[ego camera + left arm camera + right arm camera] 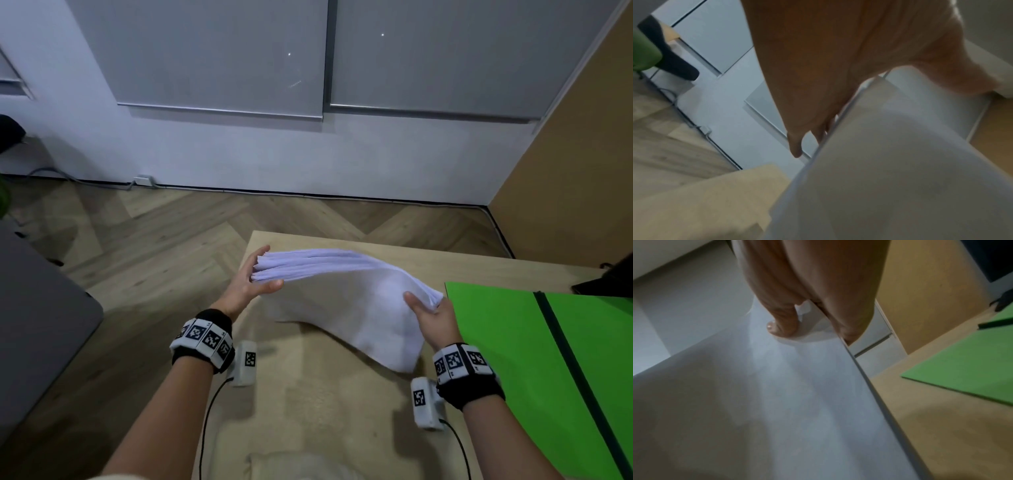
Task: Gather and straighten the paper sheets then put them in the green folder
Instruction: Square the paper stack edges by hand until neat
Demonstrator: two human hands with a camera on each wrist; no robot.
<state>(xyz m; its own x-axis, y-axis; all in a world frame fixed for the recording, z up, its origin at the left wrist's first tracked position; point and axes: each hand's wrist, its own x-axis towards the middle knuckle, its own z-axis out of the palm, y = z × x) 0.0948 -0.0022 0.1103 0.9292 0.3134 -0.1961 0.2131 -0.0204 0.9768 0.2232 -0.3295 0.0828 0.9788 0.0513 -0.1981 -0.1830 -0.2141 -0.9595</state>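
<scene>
A thick stack of white paper sheets (pixel 346 294) is held up above the light wooden table (pixel 342 411), sagging in a curve between my hands. My left hand (pixel 251 281) grips its left edge, thumb on the near face and fingers behind. My right hand (pixel 430 317) grips the right edge, thumb on top. The left wrist view shows the stack (pixel 890 170) against my left hand (pixel 818 91); the right wrist view shows my thumb (pixel 783 324) pressing the sheets (pixel 766 402). The green folder (pixel 513 359) with a dark elastic band lies flat on the table to the right, also seen as a green folder (pixel 966 369) from the right wrist.
A dark object (pixel 609 277) sits at the table's far right corner. A grey surface (pixel 37 325) stands left of the table over the herringbone wood floor (pixel 154 233). A brown panel (pixel 575 164) rises at the right, a white wall behind.
</scene>
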